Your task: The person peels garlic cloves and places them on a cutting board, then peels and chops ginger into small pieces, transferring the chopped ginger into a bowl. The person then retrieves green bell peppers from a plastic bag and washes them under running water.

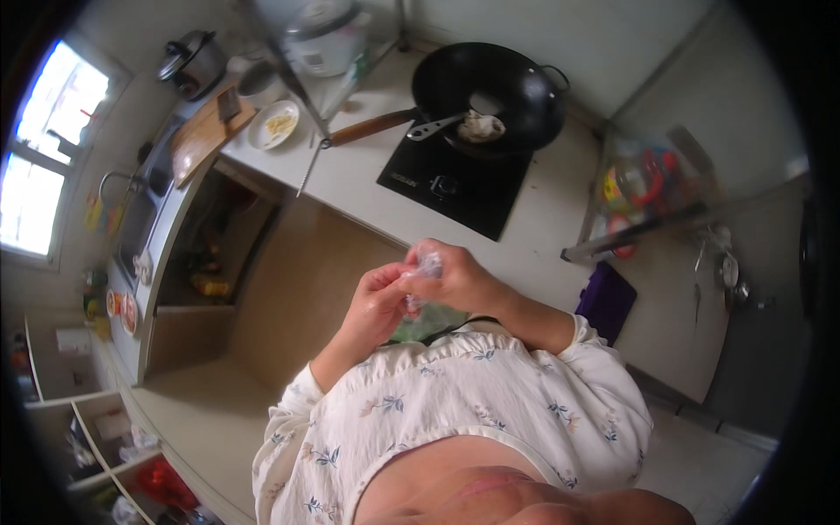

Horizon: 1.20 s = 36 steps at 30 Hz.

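In front of my body, close to the counter's front edge, my left hand point(372, 304) and my right hand point(457, 278) meet with bent fingers. Between them is bunched clear plastic film point(430, 264), probably part of a bag, and the fingers of both hands are closed on it. Something green and see-through point(426, 325) shows just below the hands; I cannot tell whether it joins the film. Beyond them a black wok point(534, 92) with a wooden handle sits on a black cooktop point(477, 199). A metal slotted spoon point(433, 129) rests in the wok beside a whitish lump point(481, 128).
Left of the wok are a white plate point(278, 125) with pale yellow pieces, a wooden cutting board point(199, 140) carrying a cleaver point(228, 105), and a rice cooker point(324, 39). On the right stand a rack of bagged goods point(643, 179) and a purple box point(605, 302).
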Each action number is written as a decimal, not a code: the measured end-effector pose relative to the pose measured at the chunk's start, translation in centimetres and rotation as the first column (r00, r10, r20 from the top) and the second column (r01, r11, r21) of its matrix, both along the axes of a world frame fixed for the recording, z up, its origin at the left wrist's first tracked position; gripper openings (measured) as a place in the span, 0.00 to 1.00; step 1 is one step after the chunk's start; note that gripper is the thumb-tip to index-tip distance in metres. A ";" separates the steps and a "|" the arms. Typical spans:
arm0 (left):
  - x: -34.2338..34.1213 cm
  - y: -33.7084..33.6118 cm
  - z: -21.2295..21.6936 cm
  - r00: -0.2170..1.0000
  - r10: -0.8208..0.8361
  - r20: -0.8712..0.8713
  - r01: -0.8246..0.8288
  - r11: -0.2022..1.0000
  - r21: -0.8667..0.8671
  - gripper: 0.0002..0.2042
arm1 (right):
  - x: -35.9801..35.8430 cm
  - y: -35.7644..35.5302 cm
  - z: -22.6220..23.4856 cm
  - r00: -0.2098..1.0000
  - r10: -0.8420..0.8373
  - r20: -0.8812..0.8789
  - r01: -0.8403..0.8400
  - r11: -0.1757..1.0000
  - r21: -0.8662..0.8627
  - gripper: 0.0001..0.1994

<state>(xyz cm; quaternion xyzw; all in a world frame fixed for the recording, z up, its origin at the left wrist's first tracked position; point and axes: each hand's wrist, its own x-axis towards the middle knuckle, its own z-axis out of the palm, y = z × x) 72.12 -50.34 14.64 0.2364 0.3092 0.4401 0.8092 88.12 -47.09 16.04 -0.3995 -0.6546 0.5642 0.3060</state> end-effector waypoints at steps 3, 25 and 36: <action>2.8 1.5 1.5 0.982 -0.156 -0.104 0.163 0.985 0.060 0.06 | 4.0 -1.2 1.3 0.970 -0.158 -0.184 0.148 0.986 -0.071 0.12; 14.4 7.5 -3.5 0.987 0.028 -0.160 -0.034 0.999 -0.030 0.06 | 14.6 2.1 -4.7 0.903 -0.428 0.051 0.430 0.901 -0.055 0.08; 17.0 9.1 -2.1 1.000 0.014 -0.011 -0.016 0.982 -0.186 0.08 | 14.1 3.0 -2.5 0.684 -0.615 0.392 0.307 0.731 0.610 0.07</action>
